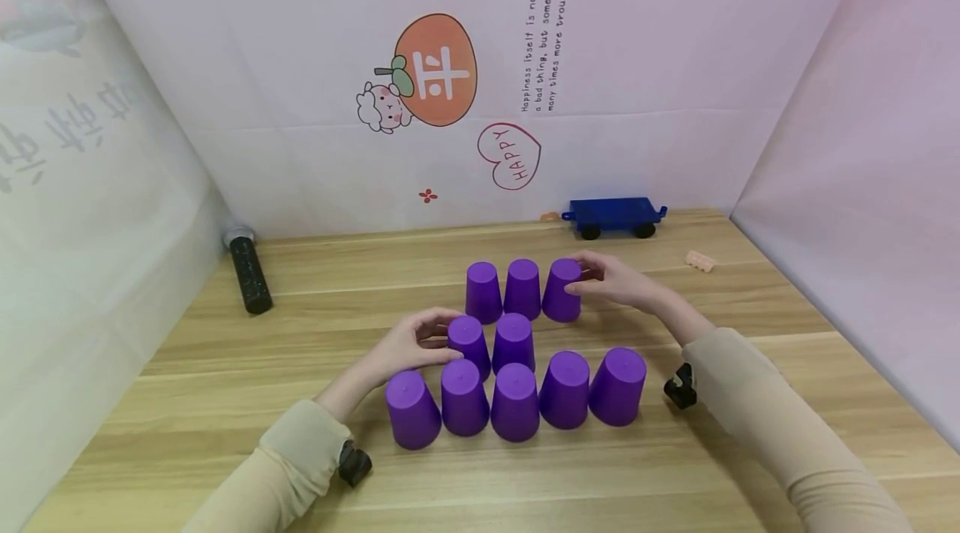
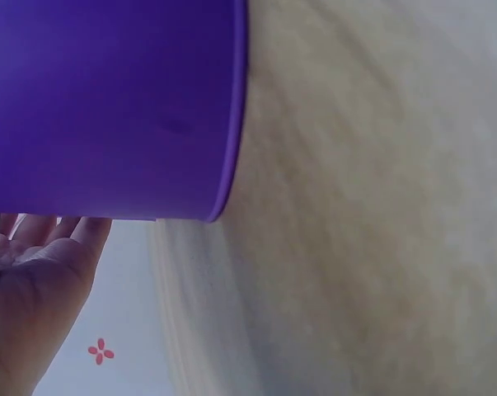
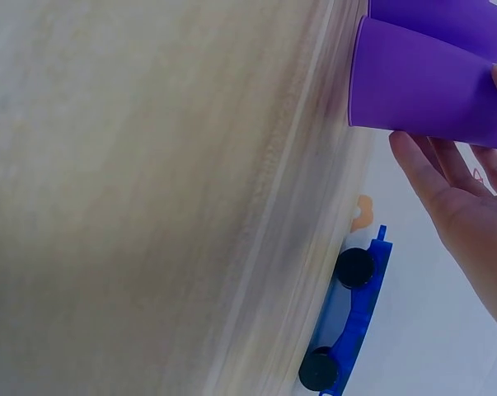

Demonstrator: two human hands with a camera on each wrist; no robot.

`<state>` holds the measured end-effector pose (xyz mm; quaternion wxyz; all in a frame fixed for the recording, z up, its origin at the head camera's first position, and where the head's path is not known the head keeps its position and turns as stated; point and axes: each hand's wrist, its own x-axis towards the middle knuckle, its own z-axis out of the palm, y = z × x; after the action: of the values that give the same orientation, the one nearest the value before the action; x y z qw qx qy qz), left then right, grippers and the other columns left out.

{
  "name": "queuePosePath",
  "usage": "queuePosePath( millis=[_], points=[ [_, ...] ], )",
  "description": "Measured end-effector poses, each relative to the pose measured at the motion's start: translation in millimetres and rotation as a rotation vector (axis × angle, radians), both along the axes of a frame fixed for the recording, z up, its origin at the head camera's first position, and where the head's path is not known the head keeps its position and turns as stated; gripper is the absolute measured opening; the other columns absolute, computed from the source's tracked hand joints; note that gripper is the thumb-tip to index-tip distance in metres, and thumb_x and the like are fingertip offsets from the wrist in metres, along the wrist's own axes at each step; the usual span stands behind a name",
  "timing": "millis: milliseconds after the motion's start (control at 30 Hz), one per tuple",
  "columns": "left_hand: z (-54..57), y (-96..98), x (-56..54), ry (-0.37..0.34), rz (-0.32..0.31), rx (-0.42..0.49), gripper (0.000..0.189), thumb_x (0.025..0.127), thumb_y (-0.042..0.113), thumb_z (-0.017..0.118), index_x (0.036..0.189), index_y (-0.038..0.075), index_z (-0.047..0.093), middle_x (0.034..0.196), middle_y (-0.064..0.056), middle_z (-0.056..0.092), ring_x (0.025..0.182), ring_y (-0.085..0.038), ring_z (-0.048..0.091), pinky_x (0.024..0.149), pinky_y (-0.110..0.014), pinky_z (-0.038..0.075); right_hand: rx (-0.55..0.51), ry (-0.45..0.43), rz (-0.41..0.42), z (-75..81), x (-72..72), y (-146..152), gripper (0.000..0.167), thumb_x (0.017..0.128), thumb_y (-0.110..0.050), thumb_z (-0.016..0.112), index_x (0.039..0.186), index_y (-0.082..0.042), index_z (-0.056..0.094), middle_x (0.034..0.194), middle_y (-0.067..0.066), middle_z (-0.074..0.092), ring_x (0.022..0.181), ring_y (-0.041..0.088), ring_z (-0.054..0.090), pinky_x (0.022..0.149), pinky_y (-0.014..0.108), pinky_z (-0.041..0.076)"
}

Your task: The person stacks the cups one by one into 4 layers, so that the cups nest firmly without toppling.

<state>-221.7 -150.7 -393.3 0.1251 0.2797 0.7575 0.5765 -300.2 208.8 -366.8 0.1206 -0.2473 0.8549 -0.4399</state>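
Purple cups stand upside down on the wooden table in three rows. My left hand point(image 1: 411, 344) holds the left cup point(image 1: 468, 343) of the middle row, thumb on its near side and fingers behind. Beside it stands the other middle cup point(image 1: 514, 345). My right hand point(image 1: 618, 280) grips the right-hand cup point(image 1: 562, 293) of the back row between thumb and fingers. Two more cups, one of them the centre cup point(image 1: 522, 289), complete that row. Several cups, such as the front centre cup point(image 1: 515, 404), line the front. A large purple cup wall point(image 2: 108, 107) fills the left wrist view, hiding part of the hand.
At the back right a blue toy wagon point(image 1: 613, 216) stands by the printed backdrop point(image 1: 315, 99). A small peach toy block point(image 1: 701, 261) lies to its right. On the far left lies a black microphone point(image 1: 251, 273). White side walls flank the wooden table point(image 1: 225, 399).
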Motion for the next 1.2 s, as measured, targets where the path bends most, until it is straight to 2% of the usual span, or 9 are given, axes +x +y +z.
queuePosePath(
  millis=[233, 500, 700, 833, 933, 1067, 1167, 1200],
  points=[
    [-1.3, 0.7, -0.7, -0.002, 0.0, 0.003, 0.054, 0.078, 0.004, 0.074, 0.127, 0.0, 0.052, 0.124, -0.022, 0.057, 0.116, -0.035, 0.056, 0.099, -0.038, 0.05, -0.002, -0.02, -0.007, 1.0, 1.5, 2, 0.06, 0.088, -0.024, 0.067, 0.139, -0.007, 0.04, 0.131, 0.02, 0.053, 0.122, 0.037, 0.05, 0.1, 0.049, 0.045],
    [-2.5, 0.7, -1.8, 0.003, 0.0, 0.005, 0.054, 0.078, 0.004, 0.075, 0.126, 0.0, 0.053, 0.124, -0.022, 0.058, 0.114, -0.032, 0.058, 0.095, -0.032, 0.052, 0.018, -0.006, -0.034, 5.4, 7.8, 9, 0.073, 0.089, -0.029, 0.065, 0.147, -0.007, 0.025, 0.146, 0.024, 0.035, 0.135, 0.042, 0.033, 0.11, 0.059, 0.029],
    [-2.1, -1.2, -2.4, 0.028, 0.001, -0.006, 0.052, 0.078, 0.007, 0.076, 0.125, 0.003, 0.055, 0.121, -0.018, 0.06, 0.11, -0.023, 0.06, 0.094, -0.035, 0.053, -0.015, 0.0, -0.103, 17.1, 20.4, 22, 0.08, 0.091, -0.031, 0.061, 0.15, -0.008, 0.013, 0.152, 0.024, 0.024, 0.14, 0.041, 0.021, 0.113, 0.059, 0.023],
    [-0.3, -5.2, -1.3, 0.028, 0.015, -0.016, 0.051, 0.078, 0.011, 0.076, 0.124, 0.007, 0.056, 0.119, -0.015, 0.062, 0.109, -0.022, 0.06, 0.095, -0.035, 0.052, -0.038, 0.005, -0.14, 24.5, 33.3, 33, 0.078, 0.094, -0.032, 0.058, 0.151, -0.011, 0.01, 0.153, 0.021, 0.022, 0.142, 0.04, 0.018, 0.112, 0.062, 0.02],
    [2.0, -11.0, -0.8, 0.032, 0.048, -0.019, 0.05, 0.078, 0.012, 0.076, 0.124, 0.008, 0.057, 0.117, -0.013, 0.063, 0.109, -0.021, 0.06, 0.097, -0.035, 0.051, -0.049, -0.002, -0.145, 27.1, 45.1, 41, 0.074, 0.095, -0.032, 0.054, 0.151, -0.01, 0.01, 0.153, 0.021, 0.023, 0.141, 0.04, 0.019, 0.111, 0.063, 0.023],
    [7.8, -22.0, -1.0, 0.048, 0.102, -0.014, 0.049, 0.078, 0.011, 0.076, 0.123, 0.006, 0.057, 0.117, -0.014, 0.063, 0.108, -0.019, 0.06, 0.098, -0.035, 0.05, -0.04, -0.002, -0.148, 27.2, 61.4, 50, 0.066, 0.098, -0.033, 0.048, 0.15, -0.009, 0.016, 0.151, 0.021, 0.029, 0.138, 0.038, 0.028, 0.109, 0.054, 0.033],
    [12.2, -31.4, -1.8, 0.052, 0.132, -0.007, 0.048, 0.078, 0.009, 0.076, 0.122, 0.005, 0.056, 0.117, -0.016, 0.062, 0.107, -0.015, 0.061, 0.096, -0.034, 0.051, -0.016, 0.002, -0.146, 25.9, 74.1, 56, 0.06, 0.1, -0.035, 0.044, 0.148, -0.009, 0.022, 0.148, 0.019, 0.035, 0.134, 0.036, 0.036, 0.103, 0.03, 0.042],
    [13.8, -34.4, -1.8, 0.052, 0.143, -0.006, 0.049, 0.078, 0.009, 0.076, 0.122, 0.004, 0.056, 0.117, -0.017, 0.062, 0.106, -0.014, 0.061, 0.096, -0.032, 0.052, -0.011, 0.006, -0.143, 25.4, 78.6, 58, 0.057, 0.1, -0.035, 0.043, 0.148, -0.009, 0.024, 0.147, 0.019, 0.037, 0.133, 0.029, 0.041, 0.1, 0.022, 0.042]
  ],
)
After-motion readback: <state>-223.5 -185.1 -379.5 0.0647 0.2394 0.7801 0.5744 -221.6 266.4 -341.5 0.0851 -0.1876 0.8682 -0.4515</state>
